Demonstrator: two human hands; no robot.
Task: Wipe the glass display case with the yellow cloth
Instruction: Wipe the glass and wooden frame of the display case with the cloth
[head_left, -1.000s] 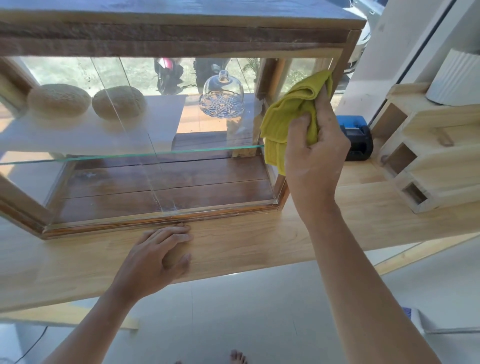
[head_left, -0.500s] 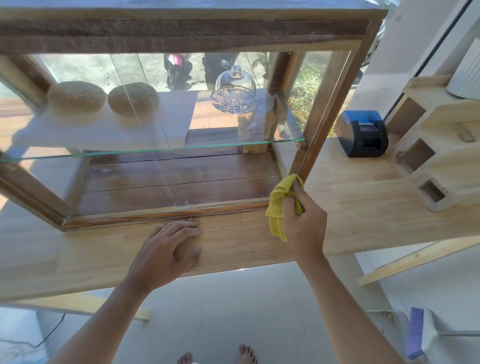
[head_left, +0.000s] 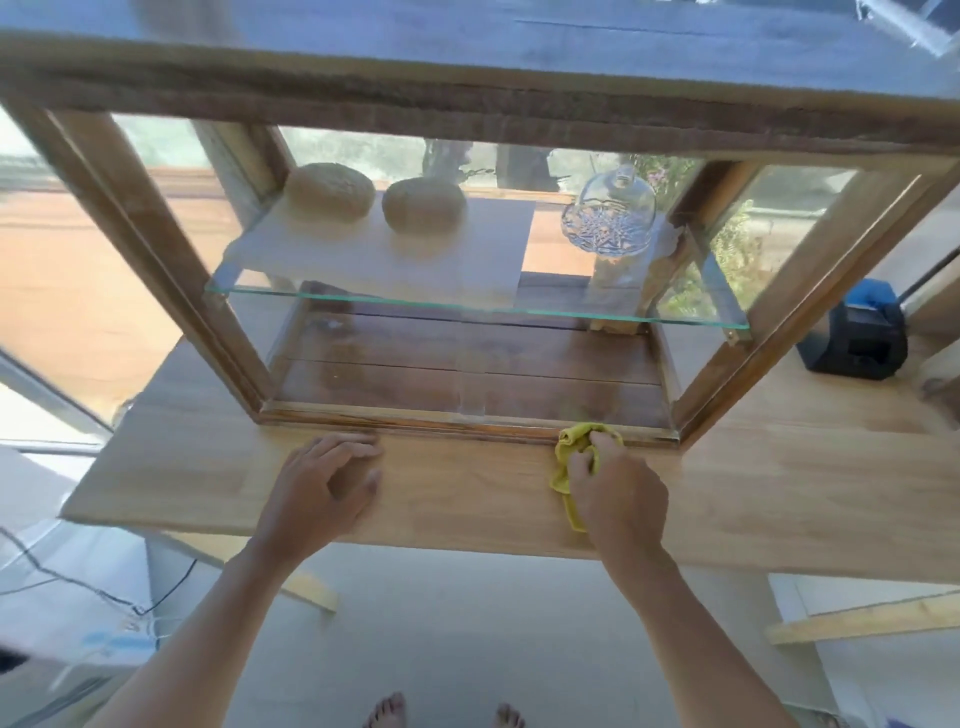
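Glass display case (head_left: 467, 332) is sitting on the wooden worktop (head_left: 779, 483) at 12 o'clock | right hand (head_left: 618, 488) is clamping the yellow cloth (head_left: 563, 467), bunched; cloth is touching the case's lower front frame toward 1 o'clock | left hand (head_left: 322, 483) is lying open, fingers spread, on the worktop just beside that frame at 11 o'clock; holding nothing

I see a bright yellow cloth (head_left: 563, 470) against the pale honey worktop (head_left: 208, 467), whose grain runs in light streaks. The display case (head_left: 467, 98) has a weathered brown frame, a darker reddish-brown plank floor and a glass shelf (head_left: 467, 306) with a green-tinted edge. On it I make out two sandy-beige rounds (head_left: 329, 191), a clear cut-glass dish (head_left: 608, 223) with a star pattern, and outside, a black and blue device (head_left: 860, 338).
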